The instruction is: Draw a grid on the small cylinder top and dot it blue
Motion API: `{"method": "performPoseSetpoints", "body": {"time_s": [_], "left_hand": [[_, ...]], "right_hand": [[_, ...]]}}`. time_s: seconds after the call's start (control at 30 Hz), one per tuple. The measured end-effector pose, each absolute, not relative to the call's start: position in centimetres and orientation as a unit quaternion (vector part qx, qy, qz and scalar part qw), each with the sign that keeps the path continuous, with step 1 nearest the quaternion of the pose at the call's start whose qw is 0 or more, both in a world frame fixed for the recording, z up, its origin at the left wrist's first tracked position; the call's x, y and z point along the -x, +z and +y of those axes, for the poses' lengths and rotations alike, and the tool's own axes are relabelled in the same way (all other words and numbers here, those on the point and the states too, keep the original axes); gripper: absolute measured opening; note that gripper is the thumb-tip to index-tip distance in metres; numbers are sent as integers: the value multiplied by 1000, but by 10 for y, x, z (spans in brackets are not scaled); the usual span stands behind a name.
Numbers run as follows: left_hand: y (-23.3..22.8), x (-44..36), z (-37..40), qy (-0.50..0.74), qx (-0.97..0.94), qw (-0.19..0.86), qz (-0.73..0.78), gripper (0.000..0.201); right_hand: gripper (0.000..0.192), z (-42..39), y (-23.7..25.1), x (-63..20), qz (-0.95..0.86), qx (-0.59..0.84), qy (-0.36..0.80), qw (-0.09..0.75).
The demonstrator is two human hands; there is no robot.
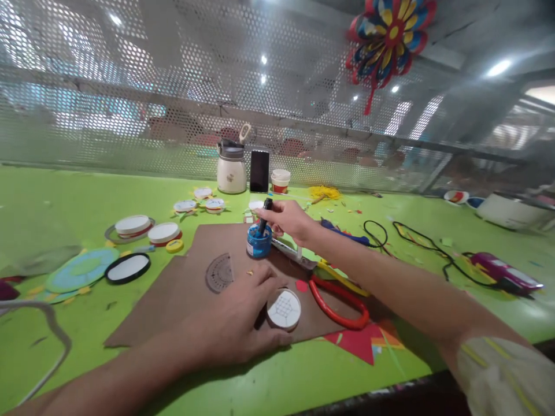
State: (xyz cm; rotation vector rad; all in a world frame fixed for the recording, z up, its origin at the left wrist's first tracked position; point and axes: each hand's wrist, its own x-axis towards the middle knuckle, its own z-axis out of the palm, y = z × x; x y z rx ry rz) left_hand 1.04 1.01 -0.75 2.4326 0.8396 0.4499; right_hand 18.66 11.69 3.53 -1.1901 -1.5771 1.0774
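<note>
My right hand pinches a black marker, held upright with its lower end inside a small blue jar. Flat on the brown cardboard, my left hand has its thumb and fingers around the edge of a white round disc with a hexagon pattern drawn on it. A clear protractor lies just beyond the left hand. Right of the disc are scissors with red handles, their blades partly hidden beneath my right forearm.
White round lids, a black-rimmed disc and a blue paper flower lie left. A thermos, phone and stacked cups stand behind. At right are a glue gun, cords and a purple device.
</note>
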Motion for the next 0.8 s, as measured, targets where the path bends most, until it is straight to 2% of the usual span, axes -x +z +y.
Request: {"method": "performPoseSetpoints", "body": {"time_s": [0.13, 0.33, 0.47, 0.6, 0.8], "left_hand": [[-8, -11, 10, 167, -897, 265, 312, 32], [6, -16, 7, 153, -898, 259, 320, 24], [7, -15, 7, 147, -891, 283, 323, 29], [3, -15, 10, 153, -890, 287, 320, 27], [-2, -14, 17, 160, -891, 298, 304, 38]], "right_hand": [[35, 107, 39, -191, -672, 438, 396, 446], [42, 100, 46, -198, -715, 400, 308, 484], [51, 95, 55, -212, -698, 404, 279, 522], [45, 71, 64, -235, -620, 391, 306, 607], [28, 7, 52, -257, -585, 385, 380, 604]]}}
